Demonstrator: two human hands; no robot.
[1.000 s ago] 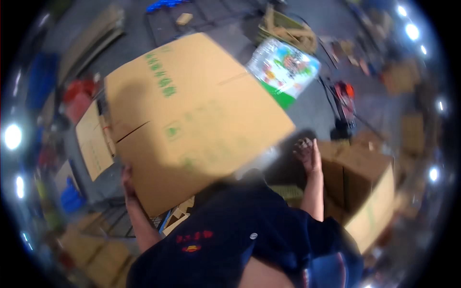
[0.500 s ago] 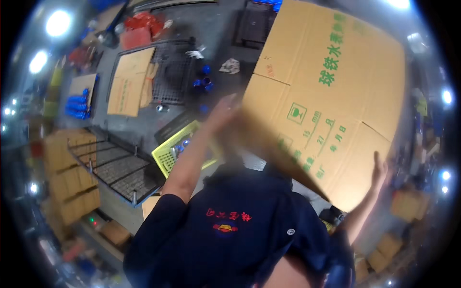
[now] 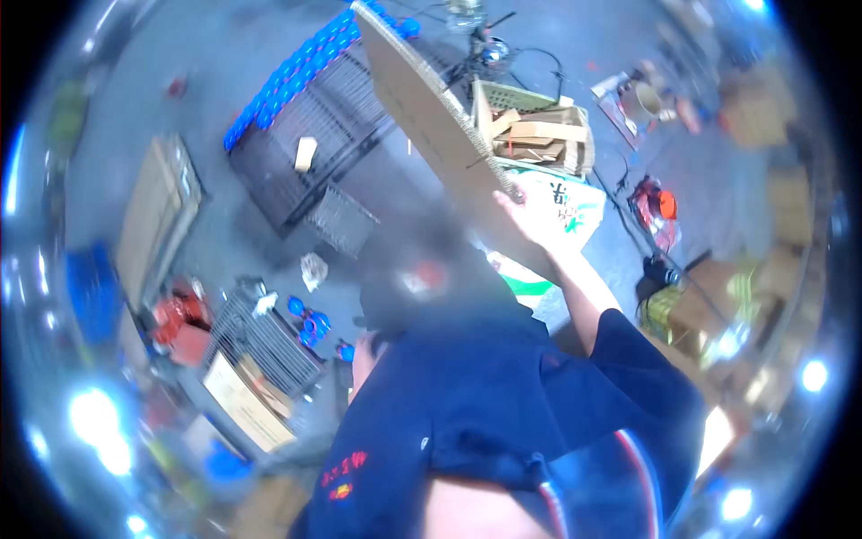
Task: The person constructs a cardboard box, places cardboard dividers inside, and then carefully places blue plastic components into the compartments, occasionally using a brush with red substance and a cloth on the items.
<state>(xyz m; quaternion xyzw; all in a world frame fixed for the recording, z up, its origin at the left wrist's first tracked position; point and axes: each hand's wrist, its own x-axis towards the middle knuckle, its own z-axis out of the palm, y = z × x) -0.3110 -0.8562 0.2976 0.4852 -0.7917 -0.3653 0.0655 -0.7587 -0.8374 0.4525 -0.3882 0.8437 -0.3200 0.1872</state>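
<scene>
A flattened cardboard box [image 3: 431, 112] stands tilted on edge in front of me, running from the far middle down toward my body. Its near part is gripped at the right edge by my right hand [image 3: 532, 220], fingers bent against the board. My left hand [image 3: 363, 361] shows only in part, low beside my dark shirt, and its fingers are hidden by dark blur. Nearest to it lie several shiny blue metal parts [image 3: 311, 323] on the floor. Whether the left hand touches anything cannot be seen.
Rows of blue parts [image 3: 292, 76] line a dark slatted rack [image 3: 278, 171] at the far left. Right of the board is a crate [image 3: 485, 94] of cardboard scraps. A black grid pallet [image 3: 260, 328] and folded cardboard [image 3: 247, 409] lie at left; a red-and-orange item [image 3: 663, 207] lies right.
My body and view have turned to the right. The cardboard box has swung from broad face to nearly edge-on. My left hand has dropped from its edge to beside my body.
</scene>
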